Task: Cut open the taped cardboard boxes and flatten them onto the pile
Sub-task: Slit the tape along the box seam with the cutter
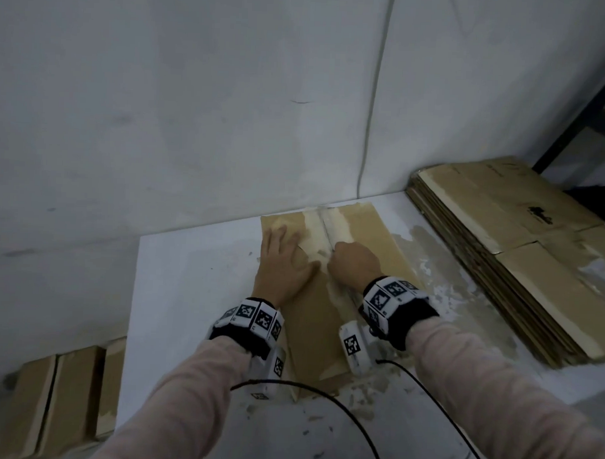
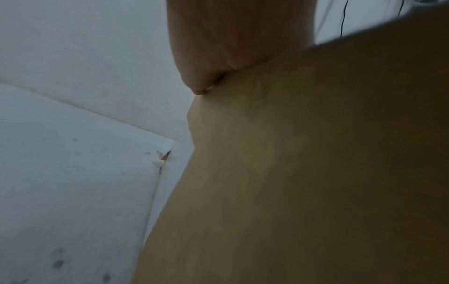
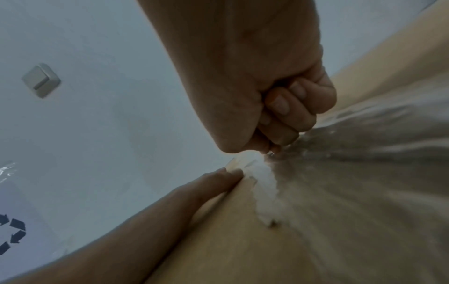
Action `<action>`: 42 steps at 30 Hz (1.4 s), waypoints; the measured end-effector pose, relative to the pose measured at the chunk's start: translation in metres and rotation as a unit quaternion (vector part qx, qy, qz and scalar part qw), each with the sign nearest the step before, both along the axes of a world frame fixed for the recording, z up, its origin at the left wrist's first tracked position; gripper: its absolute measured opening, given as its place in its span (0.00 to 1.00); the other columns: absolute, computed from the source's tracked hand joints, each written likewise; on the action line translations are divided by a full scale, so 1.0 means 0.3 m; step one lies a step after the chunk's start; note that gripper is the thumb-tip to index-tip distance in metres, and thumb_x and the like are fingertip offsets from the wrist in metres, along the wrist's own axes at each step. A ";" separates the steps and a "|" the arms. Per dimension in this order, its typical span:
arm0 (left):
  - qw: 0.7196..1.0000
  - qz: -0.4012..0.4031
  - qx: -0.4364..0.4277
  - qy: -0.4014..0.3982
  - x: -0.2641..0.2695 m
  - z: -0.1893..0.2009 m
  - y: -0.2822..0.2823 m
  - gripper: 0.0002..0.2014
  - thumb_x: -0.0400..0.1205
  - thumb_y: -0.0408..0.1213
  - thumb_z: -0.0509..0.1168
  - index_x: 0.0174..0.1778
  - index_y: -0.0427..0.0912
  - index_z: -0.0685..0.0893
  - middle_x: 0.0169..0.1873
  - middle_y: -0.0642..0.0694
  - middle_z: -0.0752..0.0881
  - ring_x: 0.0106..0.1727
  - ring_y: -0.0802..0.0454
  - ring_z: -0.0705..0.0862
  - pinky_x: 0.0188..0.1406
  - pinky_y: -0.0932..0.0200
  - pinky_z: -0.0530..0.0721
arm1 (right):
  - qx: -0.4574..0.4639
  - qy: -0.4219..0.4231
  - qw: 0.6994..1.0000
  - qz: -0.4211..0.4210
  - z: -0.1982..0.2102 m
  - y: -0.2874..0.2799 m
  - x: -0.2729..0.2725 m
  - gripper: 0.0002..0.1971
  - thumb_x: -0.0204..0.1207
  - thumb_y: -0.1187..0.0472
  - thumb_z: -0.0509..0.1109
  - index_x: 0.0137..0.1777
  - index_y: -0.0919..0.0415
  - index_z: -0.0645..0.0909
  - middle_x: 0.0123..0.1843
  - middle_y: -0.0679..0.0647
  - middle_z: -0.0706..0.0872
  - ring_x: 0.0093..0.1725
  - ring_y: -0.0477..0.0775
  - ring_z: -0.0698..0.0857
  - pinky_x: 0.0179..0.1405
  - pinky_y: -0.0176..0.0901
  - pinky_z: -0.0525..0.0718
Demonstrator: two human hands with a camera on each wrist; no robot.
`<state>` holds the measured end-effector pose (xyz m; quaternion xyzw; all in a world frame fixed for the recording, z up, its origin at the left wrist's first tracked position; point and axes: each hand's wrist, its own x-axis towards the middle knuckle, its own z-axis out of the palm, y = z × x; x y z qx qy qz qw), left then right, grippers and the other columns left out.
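A brown cardboard box (image 1: pixel 372 238) lies on the white table (image 1: pixel 189 294), with a strip of clear tape (image 1: pixel 328 226) along its middle seam. My left hand (image 1: pixel 283 256) presses flat on the box just left of the seam, fingers straight; the left wrist view shows the hand (image 2: pixel 218 38) on the cardboard (image 2: pixel 316 173). My right hand (image 1: pixel 351 262) is a fist on the seam. In the right wrist view its fingers (image 3: pixel 282 107) curl round a small cutter; only a shiny tip (image 3: pixel 270 152) shows, at the torn tape (image 3: pixel 267 188). The flattened pile (image 1: pixel 520 243) lies to the right.
Several taped boxes (image 1: pixel 65 392) stand below the table's left edge. A white wall (image 1: pixel 195 105) runs close behind the box. Black cables (image 1: pixel 356 420) trail from my wrists over the table's front. A dark metal frame (image 1: pixel 579 112) rises at the far right. Tape scraps (image 1: pixel 439 296) litter the table.
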<state>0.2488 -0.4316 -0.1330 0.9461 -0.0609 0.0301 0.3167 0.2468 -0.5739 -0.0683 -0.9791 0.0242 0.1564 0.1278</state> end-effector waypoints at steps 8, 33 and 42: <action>0.999 0.004 0.032 0.001 -0.038 0.039 -0.024 0.36 0.83 0.54 0.62 0.82 0.38 0.59 0.83 0.43 0.55 0.83 0.48 0.44 0.78 0.57 0.31 | -0.074 0.021 0.997 0.014 0.026 -0.055 -0.131 0.07 0.80 0.58 0.57 0.44 0.59 0.74 0.40 0.51 0.76 0.42 0.55 0.78 0.42 0.44 0.74; 0.994 0.012 0.006 0.105 -0.544 0.056 -0.237 0.48 0.76 0.62 0.64 0.84 0.44 0.48 0.83 0.46 0.36 0.82 0.50 0.32 0.79 0.52 0.38 | -0.035 -0.044 0.986 0.158 0.024 -0.261 -0.282 0.16 0.83 0.61 0.53 0.68 0.65 0.66 0.46 0.60 0.78 0.40 0.61 0.76 0.37 0.49 0.73; 0.988 0.054 0.069 0.130 -0.555 0.092 -0.278 0.47 0.78 0.63 0.62 0.84 0.44 0.47 0.83 0.46 0.37 0.83 0.51 0.34 0.81 0.51 0.40 | 0.061 0.046 0.983 0.168 0.006 -0.455 -0.467 0.11 0.83 0.62 0.54 0.38 0.58 0.61 0.35 0.54 0.68 0.37 0.57 0.71 0.34 0.46 0.67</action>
